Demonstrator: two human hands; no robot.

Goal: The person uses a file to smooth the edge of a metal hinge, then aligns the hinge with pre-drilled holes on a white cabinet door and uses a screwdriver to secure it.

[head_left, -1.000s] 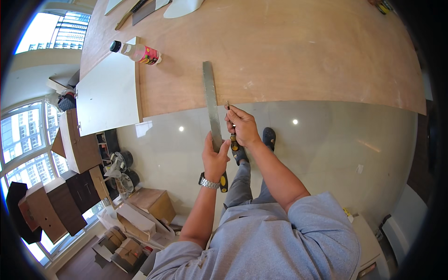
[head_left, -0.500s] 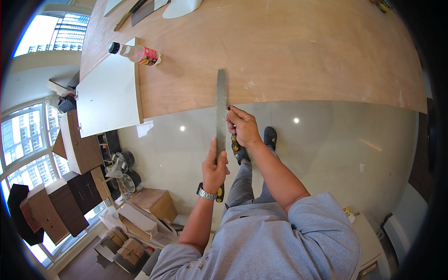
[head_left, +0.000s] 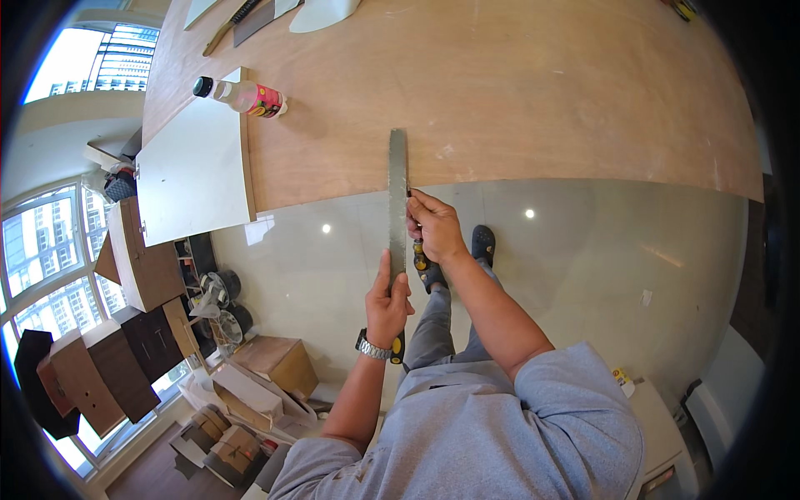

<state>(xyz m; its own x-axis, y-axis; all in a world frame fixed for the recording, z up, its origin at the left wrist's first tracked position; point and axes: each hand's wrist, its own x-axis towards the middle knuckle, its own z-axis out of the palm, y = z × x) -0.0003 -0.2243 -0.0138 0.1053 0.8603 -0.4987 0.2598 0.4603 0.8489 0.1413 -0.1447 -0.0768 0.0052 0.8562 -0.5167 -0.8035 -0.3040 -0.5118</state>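
Observation:
My left hand [head_left: 388, 310] is closed around a handsaw [head_left: 398, 200], its index finger stretched along the grey blade. The saw's yellow-and-black handle [head_left: 398, 347] shows below that hand, by the wristwatch [head_left: 372, 346]. The blade points away from me, and its far end reaches over the edge of the wooden table [head_left: 517, 100]. Beside the blade's right edge, my right hand [head_left: 437, 226] pinches a slim tool with a yellow-and-black handle [head_left: 419, 254]. The dark tip of this tool sits close to the blade; whether they touch is hard to tell.
On the table's left lie a white board [head_left: 196, 167] and, on its corner, a clear bottle with a pink label [head_left: 254, 98]. Several tools and sheets, including a brush-like one [head_left: 229, 29], lie farther back. Wooden boxes [head_left: 271, 367] and a fan [head_left: 225, 304] stand on the floor at left.
The saw blade has turned slightly about its length and come a little toward me and to the right with my left hand. My right hand has barely moved.

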